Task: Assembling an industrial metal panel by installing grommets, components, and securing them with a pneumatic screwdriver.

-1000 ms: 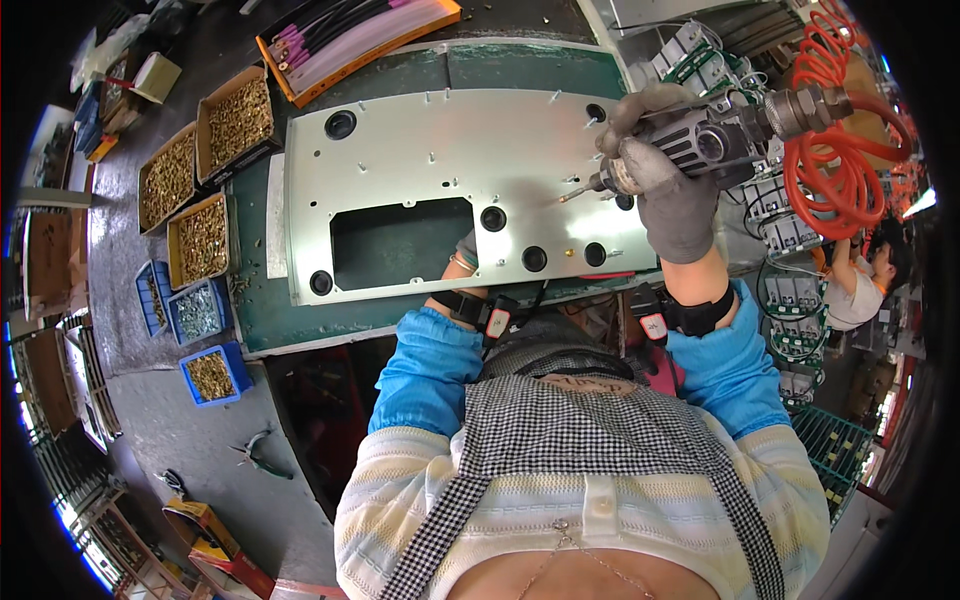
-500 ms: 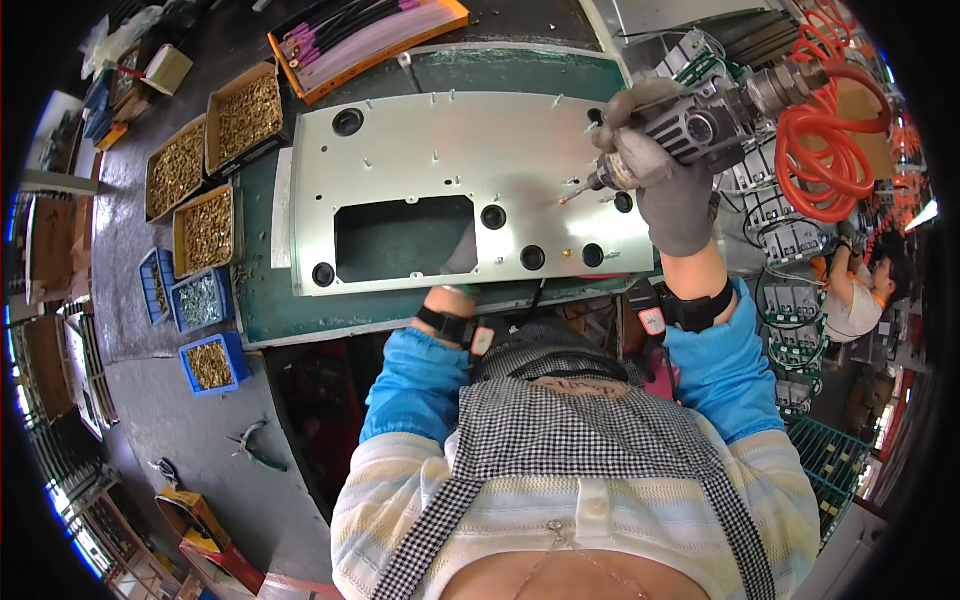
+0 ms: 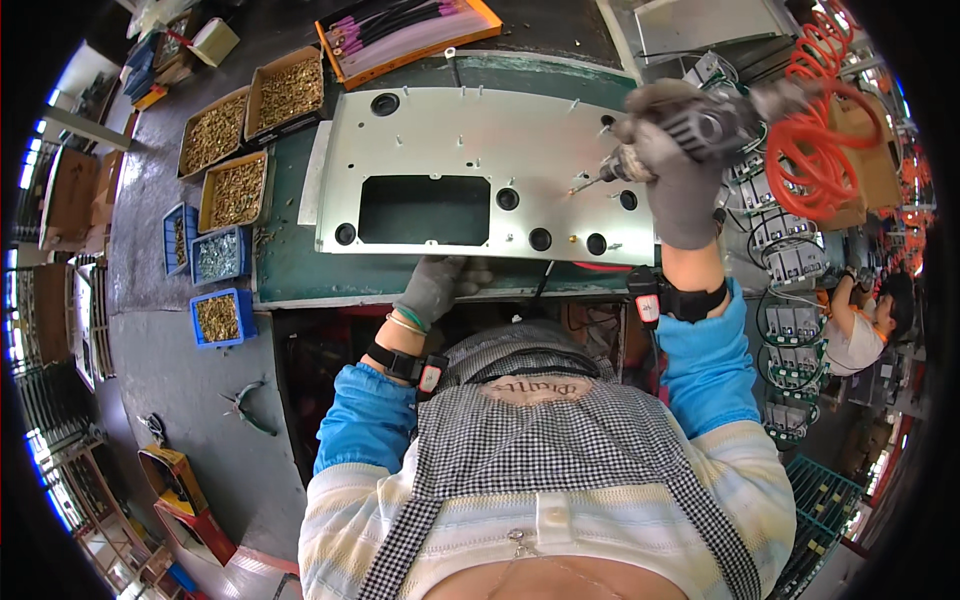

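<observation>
A pale metal panel (image 3: 450, 140) lies on the green work surface. It has black round grommets, upright studs and a large rectangular cut-out. My right hand (image 3: 682, 185), in a grey glove, grips an air-powered screwdriver (image 3: 695, 130) above the panel's right part. The tool is blurred; its thin bit slants left and down, and I cannot tell whether the tip touches metal. Close to the panel's front edge is my left hand (image 3: 435, 287), also gloved, with fingers reaching right and apparently holding nothing. A small brass-coloured piece (image 3: 572, 239) sits near that edge.
Brass parts fill cardboard boxes (image 3: 235, 190) and a blue bin (image 3: 222, 318) at left. Pliers (image 3: 247, 408) lie below them. An orange-edged tray (image 3: 410, 35) of cables stands behind. At right hang a coiled red hose (image 3: 815, 165) and circuit boards; another person (image 3: 860, 315) works beyond.
My left hand has come out from beneath the panel to its front edge. The right hand still grips the screwdriver, now blurred. The whole view has shifted slightly.
</observation>
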The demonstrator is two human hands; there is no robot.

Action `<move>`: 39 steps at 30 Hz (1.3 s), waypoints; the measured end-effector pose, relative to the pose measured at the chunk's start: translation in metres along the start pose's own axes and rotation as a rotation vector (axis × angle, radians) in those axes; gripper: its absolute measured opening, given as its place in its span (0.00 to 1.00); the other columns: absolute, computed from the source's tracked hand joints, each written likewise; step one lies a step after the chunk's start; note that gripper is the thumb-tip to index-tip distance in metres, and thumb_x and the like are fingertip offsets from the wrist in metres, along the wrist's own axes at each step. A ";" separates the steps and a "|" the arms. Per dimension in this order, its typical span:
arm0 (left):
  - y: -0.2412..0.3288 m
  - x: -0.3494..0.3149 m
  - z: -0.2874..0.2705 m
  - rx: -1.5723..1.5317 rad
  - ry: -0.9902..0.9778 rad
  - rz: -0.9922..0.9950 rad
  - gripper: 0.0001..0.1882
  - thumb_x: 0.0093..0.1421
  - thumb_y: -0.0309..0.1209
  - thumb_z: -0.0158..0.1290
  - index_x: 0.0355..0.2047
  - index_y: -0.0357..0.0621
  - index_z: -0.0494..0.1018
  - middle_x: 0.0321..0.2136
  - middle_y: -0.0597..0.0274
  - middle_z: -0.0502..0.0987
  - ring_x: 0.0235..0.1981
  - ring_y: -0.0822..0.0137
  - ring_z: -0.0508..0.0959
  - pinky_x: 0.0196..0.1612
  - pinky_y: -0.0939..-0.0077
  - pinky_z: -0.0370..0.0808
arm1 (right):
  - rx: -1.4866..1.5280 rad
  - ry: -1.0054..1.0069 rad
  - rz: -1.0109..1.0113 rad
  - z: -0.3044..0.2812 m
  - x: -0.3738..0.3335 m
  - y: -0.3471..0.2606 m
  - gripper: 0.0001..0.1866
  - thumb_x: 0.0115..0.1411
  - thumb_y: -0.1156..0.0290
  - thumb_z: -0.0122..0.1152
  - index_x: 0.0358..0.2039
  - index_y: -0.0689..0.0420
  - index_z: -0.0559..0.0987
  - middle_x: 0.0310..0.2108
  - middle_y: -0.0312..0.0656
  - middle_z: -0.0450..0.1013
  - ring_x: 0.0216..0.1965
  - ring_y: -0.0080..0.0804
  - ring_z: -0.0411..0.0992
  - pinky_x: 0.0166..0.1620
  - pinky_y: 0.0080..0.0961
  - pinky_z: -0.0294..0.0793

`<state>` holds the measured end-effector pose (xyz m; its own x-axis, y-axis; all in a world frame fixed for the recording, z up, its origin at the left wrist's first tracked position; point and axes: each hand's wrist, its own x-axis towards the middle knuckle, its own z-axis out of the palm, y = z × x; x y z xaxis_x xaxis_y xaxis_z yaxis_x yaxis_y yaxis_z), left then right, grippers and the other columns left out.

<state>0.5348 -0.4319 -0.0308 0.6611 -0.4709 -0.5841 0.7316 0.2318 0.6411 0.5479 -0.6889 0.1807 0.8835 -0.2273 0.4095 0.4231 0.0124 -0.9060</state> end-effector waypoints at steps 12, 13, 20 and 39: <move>-0.015 0.001 0.002 0.095 -0.307 0.164 0.18 0.63 0.41 0.55 0.44 0.39 0.73 0.28 0.63 0.74 0.27 0.73 0.72 0.28 0.82 0.68 | 0.126 0.209 -0.126 -0.007 -0.078 -0.015 0.18 0.52 0.81 0.58 0.45 0.59 0.73 0.37 0.44 0.74 0.34 0.29 0.74 0.40 0.31 0.78; -0.017 -0.001 0.007 0.031 -0.238 0.075 0.18 0.64 0.37 0.53 0.48 0.37 0.71 0.35 0.62 0.75 0.35 0.71 0.75 0.35 0.81 0.74 | 0.118 0.216 -0.132 -0.007 -0.079 -0.012 0.18 0.52 0.80 0.59 0.44 0.59 0.73 0.37 0.44 0.74 0.33 0.29 0.75 0.39 0.31 0.78; -0.012 -0.017 0.035 0.026 -0.225 0.024 0.17 0.66 0.29 0.48 0.52 0.32 0.68 0.40 0.55 0.77 0.41 0.65 0.78 0.44 0.76 0.79 | 0.041 0.085 -0.061 -0.014 -0.070 -0.015 0.17 0.51 0.80 0.61 0.43 0.63 0.73 0.35 0.42 0.75 0.33 0.28 0.76 0.36 0.25 0.77; -0.112 0.048 0.140 0.047 0.462 0.868 0.11 0.58 0.28 0.60 0.38 0.33 0.78 0.40 0.64 0.73 0.40 0.72 0.72 0.45 0.77 0.69 | 0.316 -0.539 0.167 -0.035 -0.002 0.014 0.20 0.53 0.75 0.60 0.48 0.57 0.72 0.40 0.42 0.74 0.36 0.28 0.74 0.39 0.25 0.77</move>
<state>0.4611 -0.6000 -0.0607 0.9732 0.2278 -0.0315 -0.0396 0.3010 0.9528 0.5449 -0.7228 0.1638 0.8846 0.3225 0.3369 0.2374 0.3104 -0.9205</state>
